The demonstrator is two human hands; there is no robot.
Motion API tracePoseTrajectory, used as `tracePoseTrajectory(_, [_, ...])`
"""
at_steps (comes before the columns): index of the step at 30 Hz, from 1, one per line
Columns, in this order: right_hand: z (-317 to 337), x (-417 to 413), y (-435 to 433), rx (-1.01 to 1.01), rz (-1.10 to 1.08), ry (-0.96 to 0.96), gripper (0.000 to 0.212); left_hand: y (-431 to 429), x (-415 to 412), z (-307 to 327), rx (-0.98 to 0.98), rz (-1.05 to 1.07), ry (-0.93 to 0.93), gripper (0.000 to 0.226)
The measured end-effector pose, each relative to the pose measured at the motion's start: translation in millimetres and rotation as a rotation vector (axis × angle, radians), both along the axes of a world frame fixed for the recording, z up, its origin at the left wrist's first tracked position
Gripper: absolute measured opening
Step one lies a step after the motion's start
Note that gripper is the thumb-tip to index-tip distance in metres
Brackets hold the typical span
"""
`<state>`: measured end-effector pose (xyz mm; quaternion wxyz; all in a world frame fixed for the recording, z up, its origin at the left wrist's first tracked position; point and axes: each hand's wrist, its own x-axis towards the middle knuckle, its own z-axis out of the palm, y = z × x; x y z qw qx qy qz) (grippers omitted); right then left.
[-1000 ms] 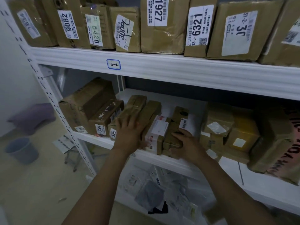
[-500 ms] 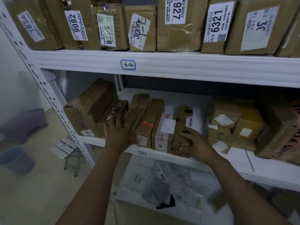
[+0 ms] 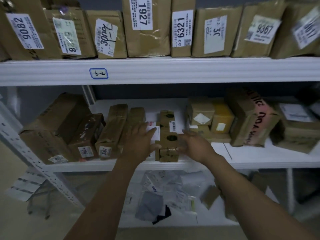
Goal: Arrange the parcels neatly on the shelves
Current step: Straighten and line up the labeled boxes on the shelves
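On the middle shelf (image 3: 259, 163) brown parcels stand in a row: a large box (image 3: 52, 125), parcel 3004 (image 3: 86, 135), parcel 3007 (image 3: 112, 129) and a plain one (image 3: 135, 116). My left hand (image 3: 138, 142) lies with straight fingers on a white-labelled parcel (image 3: 156, 134), its thumb against a small stack of brown parcels (image 3: 168, 135). My right hand (image 3: 194, 144) touches the stack's right side with loose fingers. The two hands flank the stack without gripping it.
Right of the stack sit small taped parcels (image 3: 200, 113), a yellow one (image 3: 221, 118) and a pink-printed box (image 3: 251, 118). The upper shelf (image 3: 155, 71), tagged 6-2, holds upright numbered parcels (image 3: 147, 26). Plastic mail bags (image 3: 164, 193) lie on the lower shelf.
My left hand left parcel 3007 and moved right onto the white-labelled parcel. My right hand loosened its hold on the small stack. The view shifted to the right.
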<state>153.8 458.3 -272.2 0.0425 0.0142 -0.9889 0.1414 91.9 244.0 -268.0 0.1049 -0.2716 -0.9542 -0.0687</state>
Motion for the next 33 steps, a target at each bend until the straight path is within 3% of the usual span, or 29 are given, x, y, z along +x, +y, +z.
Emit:
tracePoseTrajectory(6, [20.0, 20.2, 70.7, 0.154, -0.062, 0.056, 0.032, 81.7, -6.8, 9.4, 0.121, -0.125, 0.032, 0.062])
tracePoseTrajectory(11, [24.7, 24.8, 123.2, 0.223, 0.012, 0.073, 0.038, 162.4, -27.1, 14.4, 0.224, -0.110, -0.022, 0.062])
tracePoseTrajectory(18, [16.4, 22.0, 169.8, 0.254, 0.147, 0.048, 0.045, 248.6, -28.7, 7.7, 0.315, 0.203, -0.067, 0.091])
tracePoseTrajectory(21, [14.7, 19.9, 178.4, 0.242, 0.214, 0.047, 0.044, 261.9, -21.7, 9.7, 0.448, 0.321, -0.040, 0.083])
tracePoseTrajectory(24, [15.0, 18.9, 183.8, 0.206, 0.262, 0.039, 0.047, 258.0, -11.3, 12.5, 0.702, 0.389, -0.139, 0.076])
tracePoseTrajectory(29, [14.4, 9.2, 180.2, -0.245, 0.208, -0.058, 0.057, 233.8, 13.7, 16.1, 1.159, 0.343, -0.169, 0.073])
tracePoseTrajectory(33, [32.3, 13.0, 162.4, -0.915, 0.125, -0.060, 0.045, 211.9, 33.4, 15.4, 1.404, 0.179, -0.338, 0.060])
